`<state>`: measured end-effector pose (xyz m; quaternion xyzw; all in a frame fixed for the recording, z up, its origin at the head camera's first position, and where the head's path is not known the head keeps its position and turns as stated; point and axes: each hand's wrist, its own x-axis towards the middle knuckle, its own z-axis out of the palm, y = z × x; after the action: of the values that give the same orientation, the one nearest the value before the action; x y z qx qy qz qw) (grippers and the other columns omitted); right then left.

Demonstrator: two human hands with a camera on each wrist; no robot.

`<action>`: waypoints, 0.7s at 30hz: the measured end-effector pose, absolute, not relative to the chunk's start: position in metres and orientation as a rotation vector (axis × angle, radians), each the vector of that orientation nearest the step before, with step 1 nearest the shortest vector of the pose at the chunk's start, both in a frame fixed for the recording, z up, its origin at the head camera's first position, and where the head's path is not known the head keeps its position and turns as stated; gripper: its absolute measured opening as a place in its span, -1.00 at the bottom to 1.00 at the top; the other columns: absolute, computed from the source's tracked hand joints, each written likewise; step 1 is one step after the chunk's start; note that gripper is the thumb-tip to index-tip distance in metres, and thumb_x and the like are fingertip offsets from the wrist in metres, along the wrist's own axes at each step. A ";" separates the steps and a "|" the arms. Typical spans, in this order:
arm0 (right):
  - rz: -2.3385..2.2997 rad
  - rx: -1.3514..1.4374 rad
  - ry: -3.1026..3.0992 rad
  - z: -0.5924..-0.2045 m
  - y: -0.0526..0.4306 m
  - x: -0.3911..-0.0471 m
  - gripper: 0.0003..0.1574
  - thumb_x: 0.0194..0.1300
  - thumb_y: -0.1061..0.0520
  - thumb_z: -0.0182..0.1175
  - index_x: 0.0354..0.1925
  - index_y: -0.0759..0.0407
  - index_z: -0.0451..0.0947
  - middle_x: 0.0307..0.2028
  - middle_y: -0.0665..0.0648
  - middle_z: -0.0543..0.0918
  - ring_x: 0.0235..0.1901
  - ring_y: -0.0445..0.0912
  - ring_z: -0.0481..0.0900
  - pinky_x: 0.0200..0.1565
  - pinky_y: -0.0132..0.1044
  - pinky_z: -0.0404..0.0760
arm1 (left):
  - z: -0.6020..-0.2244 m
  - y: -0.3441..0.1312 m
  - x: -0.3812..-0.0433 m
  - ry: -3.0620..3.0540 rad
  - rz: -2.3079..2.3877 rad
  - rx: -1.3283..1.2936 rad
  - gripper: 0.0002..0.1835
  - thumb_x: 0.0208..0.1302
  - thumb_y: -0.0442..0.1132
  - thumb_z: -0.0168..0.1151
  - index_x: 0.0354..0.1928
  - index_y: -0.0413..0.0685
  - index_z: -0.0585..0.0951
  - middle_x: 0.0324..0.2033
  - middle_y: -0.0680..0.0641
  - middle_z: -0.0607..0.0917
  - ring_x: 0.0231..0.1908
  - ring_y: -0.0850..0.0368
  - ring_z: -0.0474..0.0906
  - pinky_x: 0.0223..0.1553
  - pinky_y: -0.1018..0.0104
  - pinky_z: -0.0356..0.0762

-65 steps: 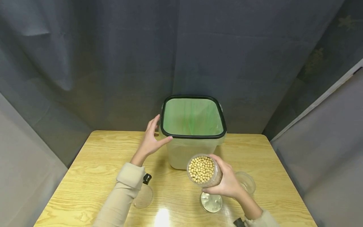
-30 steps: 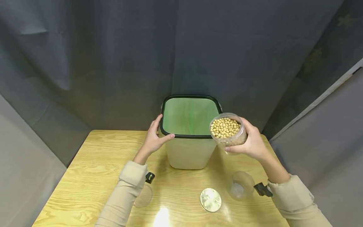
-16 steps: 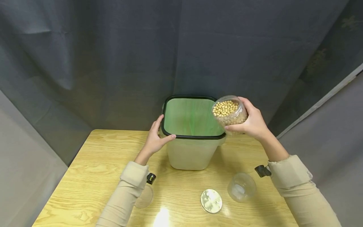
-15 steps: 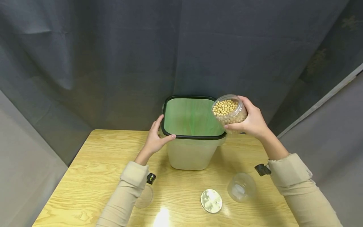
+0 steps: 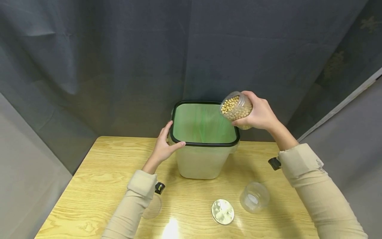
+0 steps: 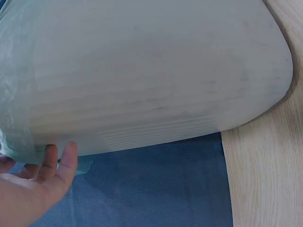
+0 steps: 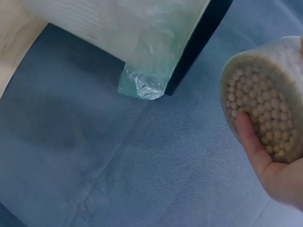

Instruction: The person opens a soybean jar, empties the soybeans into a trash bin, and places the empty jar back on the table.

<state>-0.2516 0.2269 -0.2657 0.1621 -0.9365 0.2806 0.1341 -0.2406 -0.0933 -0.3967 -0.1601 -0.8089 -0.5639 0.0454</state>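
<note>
In the head view my right hand (image 5: 260, 113) grips a clear jar (image 5: 244, 111) full of pale yellow round beans (image 5: 229, 105). The jar is tilted left, its mouth above the right rim of a bin. That translucent bin (image 5: 199, 162) has a black rim ring (image 5: 206, 144) and a green plastic liner (image 5: 200, 122). My left hand (image 5: 162, 148) rests at the bin's left front corner, thumb along the front rim and fingers spread along the left side. In the right wrist view the jar's base (image 7: 260, 104) faces the camera, with one finger against it.
On the wooden table (image 5: 110, 172) lie a round silvery lid (image 5: 222, 211) and, to its right, an open clear cup or jar (image 5: 254, 197). A clear disc (image 5: 153, 207) lies beside the left sleeve. A dark curtain (image 5: 134, 83) hangs behind the bin.
My right hand has carried the jar up and away from in front of the bin to its right rim, and tipped it further left. The left hand stays at the corner, hardly moved.
</note>
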 end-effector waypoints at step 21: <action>0.295 0.614 -2.800 -0.259 0.213 -0.274 0.15 -0.45 -0.14 0.50 0.16 0.09 0.26 -0.16 0.23 0.51 -0.29 0.13 0.49 -0.39 0.03 0.46 | -0.370 -0.091 -0.220 -2.478 -1.721 -0.488 -0.06 0.05 -0.18 0.32 0.41 -0.07 -0.02 0.28 -0.28 0.09 0.23 -0.23 0.07 0.05 -0.07 0.28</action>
<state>-0.2737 0.2133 -0.2592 0.2112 -0.9635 0.1015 0.1296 -0.2200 -0.0910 -0.3702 -0.1597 -0.8100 -0.5626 0.0426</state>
